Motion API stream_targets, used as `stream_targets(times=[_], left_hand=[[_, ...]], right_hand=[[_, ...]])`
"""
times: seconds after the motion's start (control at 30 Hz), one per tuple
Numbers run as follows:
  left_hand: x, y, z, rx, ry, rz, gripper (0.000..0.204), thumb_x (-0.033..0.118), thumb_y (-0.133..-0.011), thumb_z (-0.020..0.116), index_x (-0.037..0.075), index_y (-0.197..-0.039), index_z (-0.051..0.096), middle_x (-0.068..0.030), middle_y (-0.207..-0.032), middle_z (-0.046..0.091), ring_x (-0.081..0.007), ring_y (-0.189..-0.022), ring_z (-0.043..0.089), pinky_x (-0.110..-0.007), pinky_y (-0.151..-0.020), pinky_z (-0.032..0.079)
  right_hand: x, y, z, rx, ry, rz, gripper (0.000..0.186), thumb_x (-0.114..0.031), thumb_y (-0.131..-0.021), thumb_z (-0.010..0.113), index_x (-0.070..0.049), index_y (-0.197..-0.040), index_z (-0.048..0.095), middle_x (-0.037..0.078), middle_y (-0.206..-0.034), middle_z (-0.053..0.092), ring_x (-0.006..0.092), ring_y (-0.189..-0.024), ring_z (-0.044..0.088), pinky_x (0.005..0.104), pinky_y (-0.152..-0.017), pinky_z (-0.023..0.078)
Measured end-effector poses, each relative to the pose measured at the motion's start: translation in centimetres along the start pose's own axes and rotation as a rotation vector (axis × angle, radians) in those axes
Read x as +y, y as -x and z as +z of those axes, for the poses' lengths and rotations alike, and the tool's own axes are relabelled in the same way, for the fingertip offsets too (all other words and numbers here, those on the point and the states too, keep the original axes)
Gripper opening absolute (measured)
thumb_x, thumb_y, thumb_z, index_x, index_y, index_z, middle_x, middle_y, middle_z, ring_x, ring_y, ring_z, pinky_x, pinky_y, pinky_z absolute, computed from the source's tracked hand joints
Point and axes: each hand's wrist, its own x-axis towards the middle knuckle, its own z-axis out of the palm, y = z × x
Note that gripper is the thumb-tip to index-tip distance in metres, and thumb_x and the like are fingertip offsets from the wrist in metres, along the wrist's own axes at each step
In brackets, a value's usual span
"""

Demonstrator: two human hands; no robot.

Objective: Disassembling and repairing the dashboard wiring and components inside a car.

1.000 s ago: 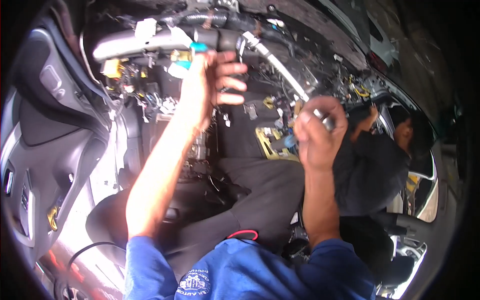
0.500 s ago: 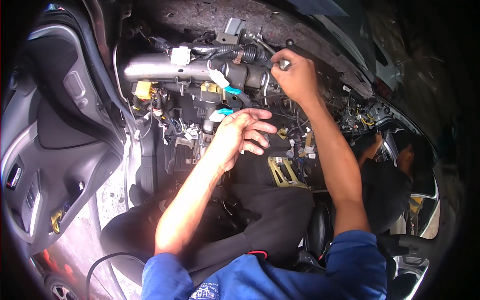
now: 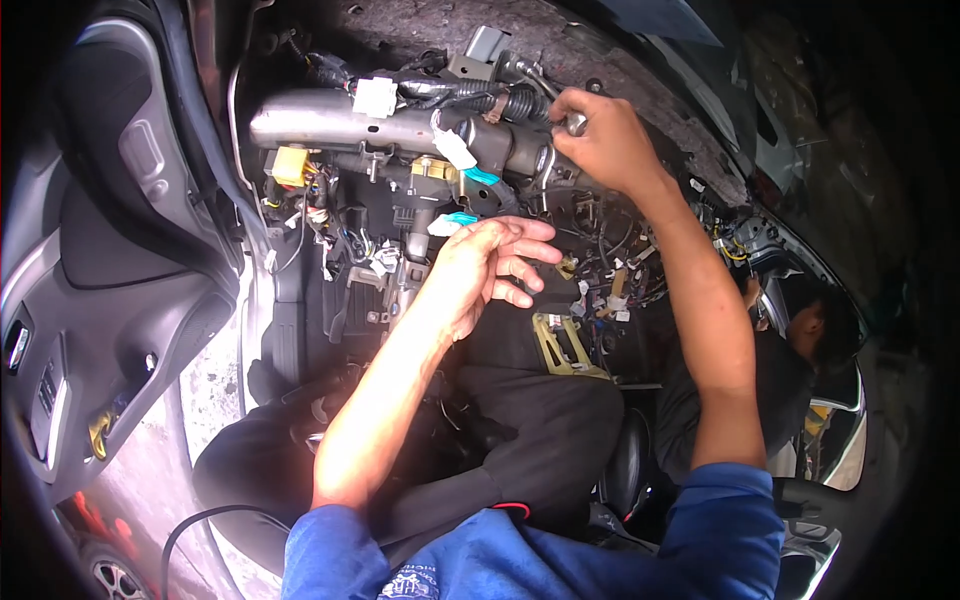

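Observation:
My right hand (image 3: 612,145) is closed around the end of a metal ratchet handle (image 3: 542,82). The tool slants up and left to a bracket (image 3: 487,48) behind the metal dashboard beam (image 3: 320,122). Lower down, my left hand (image 3: 505,262) hangs palm up with its fingers apart and nothing in them. Just beyond its wrist and thumb is a white connector with teal wires (image 3: 455,222). A second white connector (image 3: 455,150) with teal wires lies against the beam. Black corrugated wire tubing (image 3: 525,103) runs beside the ratchet.
A yellow connector (image 3: 290,167) hangs at the beam's left end. Loose wires and plugs (image 3: 615,300) fill the right side, near a yellow-green frame (image 3: 562,345). The car door (image 3: 110,240) stands open at left. Another person (image 3: 765,390) in dark clothing is at the right.
The view has shifted slightly, so the beam and wiring sit a little higher and further right. My right hand still grips the ratchet; my left hand remains spread in nearly the same place.

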Motion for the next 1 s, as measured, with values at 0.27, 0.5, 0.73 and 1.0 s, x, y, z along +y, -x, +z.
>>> stream_targets(times=[0.27, 0.5, 0.73, 1.0], left_hand=[[0.4, 0.1, 0.0, -0.025, 0.059, 0.009, 0.040, 0.023, -0.097, 0.040, -0.007, -0.117, 0.056, -0.0176, -0.098, 0.068, -0.0155, -0.068, 0.065, -0.027, -0.056, 0.058], [0.6, 0.3, -0.6, -0.036, 0.056, 0.029, 0.041, 0.025, -0.093, 0.049, -0.008, -0.117, 0.055, -0.0208, -0.099, 0.067, -0.0193, -0.070, 0.067, -0.030, -0.057, 0.058], [1.1, 0.7, -0.8, -0.028, 0.072, 0.036, 0.041, 0.024, -0.093, 0.049, -0.008, -0.118, 0.054, -0.0215, -0.099, 0.067, -0.0192, -0.070, 0.067, -0.029, -0.056, 0.058], [1.7, 1.0, -0.6, -0.017, 0.052, 0.081, 0.034, 0.019, -0.096, 0.042, -0.005, -0.116, 0.057, -0.0187, -0.094, 0.069, -0.0143, -0.065, 0.065, -0.026, -0.055, 0.057]], right_hand=[[0.7, -0.5, 0.3, -0.057, 0.022, 0.048, 0.022, -0.011, -0.073, 0.065, -0.003, -0.093, 0.065, 0.014, -0.085, 0.068, 0.0282, -0.082, 0.067, 0.0348, -0.077, 0.050], [0.3, -0.4, 1.5, 0.024, -1.051, 0.518, 0.018, -0.008, -0.080, 0.067, -0.003, -0.096, 0.062, -0.005, -0.060, 0.046, 0.0022, -0.047, 0.038, 0.0224, -0.041, 0.027], [0.1, -1.5, -0.7, -0.140, 0.232, -0.199, 0.019, -0.012, -0.075, 0.068, -0.003, -0.092, 0.064, 0.003, -0.069, 0.061, 0.0132, -0.057, 0.056, 0.0300, -0.054, 0.044], [0.9, -1.3, -0.1, -0.142, 0.129, -0.075, 0.024, -0.011, -0.071, 0.067, -0.005, -0.094, 0.064, 0.012, -0.078, 0.066, 0.0247, -0.073, 0.064, 0.0360, -0.069, 0.050]])
